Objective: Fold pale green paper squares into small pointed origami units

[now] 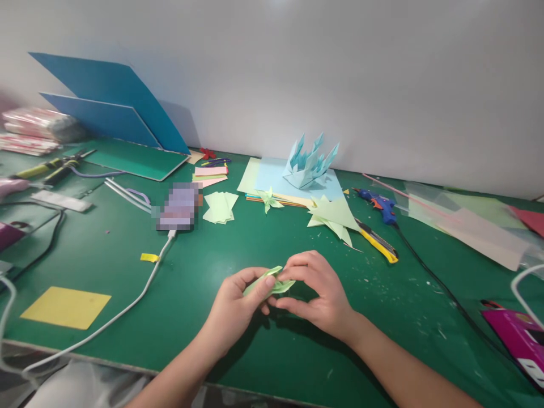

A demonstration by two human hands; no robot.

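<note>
Just above the near middle of the table, my left hand (242, 297) pinches a light green folded paper piece (283, 287) between thumb and fingers. My right hand (318, 292) curls round the other end, its fingertips on the paper and its thumb below. Part of the folded paper is hidden behind the fingers. Beyond the hands stands a small green paper star (268, 200). To its left lies a stack of light green paper slips (220, 207), and to its right a pile of green paper pieces (334, 215).
A light blue folded-paper model (308, 164) stands on paper sheets at the back. Rightward lie a yellow utility knife (380, 243) and a blue glue gun (380, 205) with its cord. Leftward are a phone (178, 207) on a white cable (144, 292) and a yellow paper (66, 307).
</note>
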